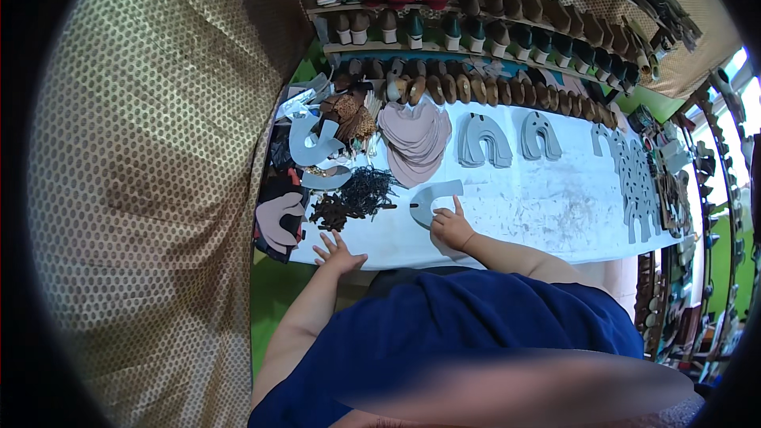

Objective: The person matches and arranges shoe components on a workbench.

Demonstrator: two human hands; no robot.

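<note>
My right hand (pixel 452 227) rests on a grey U-shaped shoe upper piece (pixel 436 196) lying on the white worktable (pixel 547 214), with the index finger stretched out and pressing on it. My left hand (pixel 337 252) lies flat on the table's near edge, fingers spread, holding nothing. Just beyond my left hand sits a pile of dark brown and black straps (pixel 354 196).
Stacks of cut pieces lie on the table: pink ones (pixel 415 141), grey ones (pixel 483 141) and more grey ones (pixel 541 136), with a long row at the right (pixel 638 182). Shelves behind hold rows of shoes (pixel 476 28). A dotted tan wall (pixel 158 190) stands left.
</note>
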